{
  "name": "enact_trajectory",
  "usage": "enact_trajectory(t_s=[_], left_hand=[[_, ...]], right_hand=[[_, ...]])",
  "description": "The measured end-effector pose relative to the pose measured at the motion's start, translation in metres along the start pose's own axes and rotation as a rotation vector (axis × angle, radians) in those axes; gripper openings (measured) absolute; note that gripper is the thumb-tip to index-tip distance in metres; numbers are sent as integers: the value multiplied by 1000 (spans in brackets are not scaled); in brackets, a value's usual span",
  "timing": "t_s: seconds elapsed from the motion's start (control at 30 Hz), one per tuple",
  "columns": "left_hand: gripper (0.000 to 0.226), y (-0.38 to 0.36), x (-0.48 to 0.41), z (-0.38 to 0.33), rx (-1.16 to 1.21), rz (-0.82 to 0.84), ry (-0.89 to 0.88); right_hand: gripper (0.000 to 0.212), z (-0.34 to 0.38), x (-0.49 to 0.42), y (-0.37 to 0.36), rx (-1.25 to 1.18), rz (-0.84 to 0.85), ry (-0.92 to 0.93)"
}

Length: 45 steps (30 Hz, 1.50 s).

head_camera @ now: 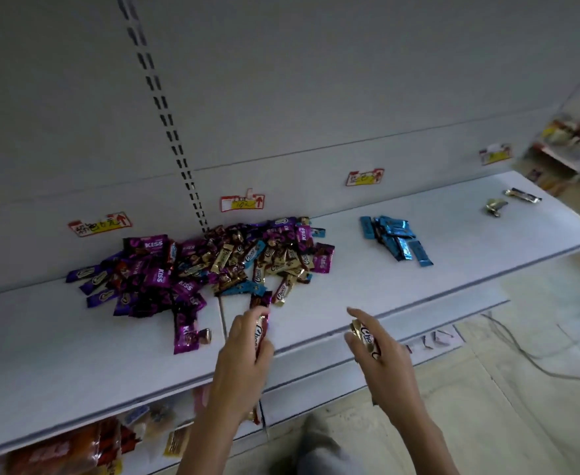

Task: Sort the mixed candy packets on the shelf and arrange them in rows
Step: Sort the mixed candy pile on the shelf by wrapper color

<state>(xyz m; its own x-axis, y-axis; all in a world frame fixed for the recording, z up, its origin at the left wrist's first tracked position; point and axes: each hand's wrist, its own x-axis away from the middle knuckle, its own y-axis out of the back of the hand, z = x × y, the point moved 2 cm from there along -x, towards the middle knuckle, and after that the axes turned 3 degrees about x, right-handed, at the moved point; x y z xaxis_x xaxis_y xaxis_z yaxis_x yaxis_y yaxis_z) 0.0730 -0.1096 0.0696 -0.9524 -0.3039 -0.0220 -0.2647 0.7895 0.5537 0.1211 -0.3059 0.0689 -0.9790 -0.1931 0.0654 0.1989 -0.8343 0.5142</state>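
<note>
Candy packets [192, 269] read KISS and Choco. The left hand [244, 358] grip pinches a Choco bar [260, 334]; the right hand [391, 368] pinches a second Choco bar [366, 337].

You have a single wide view from your head, facing forward and down onto the shelf [453, 262] at close range. Its back panel [316, 80] fills the upper frame, and your left hand [244, 351] and right hand [381, 351] sit at bottom centre.

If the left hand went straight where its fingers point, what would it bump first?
The left hand would probably meet the dark packet at the mixed pile's near edge, though depth is unclear.
</note>
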Motion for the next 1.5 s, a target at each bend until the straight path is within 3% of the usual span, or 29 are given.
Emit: enact_trajectory(t_s=[0.3,0.57,1.0,1.2,1.37,1.5], left_hand=[[37,-80,6,-47,21,322,-136],[36,-196,-5,-120,4,402,-220],[34,-346,-33,-222,-21,460,-204],[37,-387,-104,-242,-45,370,-182],[39,-410,-176,-251,-27,269,-144],[38,-425,-223,-256,-46,219,-114]], right_hand=[[17,-62,61,73,-46,-311,-246],[19,-131,61,186,51,-484,-342],[23,-220,4,345,98,-440,-344],[28,-246,-84,379,81,-386,-295],[32,-253,-177,410,206,-242,-232],[29,-254,-238,427,190,-248,-205]])
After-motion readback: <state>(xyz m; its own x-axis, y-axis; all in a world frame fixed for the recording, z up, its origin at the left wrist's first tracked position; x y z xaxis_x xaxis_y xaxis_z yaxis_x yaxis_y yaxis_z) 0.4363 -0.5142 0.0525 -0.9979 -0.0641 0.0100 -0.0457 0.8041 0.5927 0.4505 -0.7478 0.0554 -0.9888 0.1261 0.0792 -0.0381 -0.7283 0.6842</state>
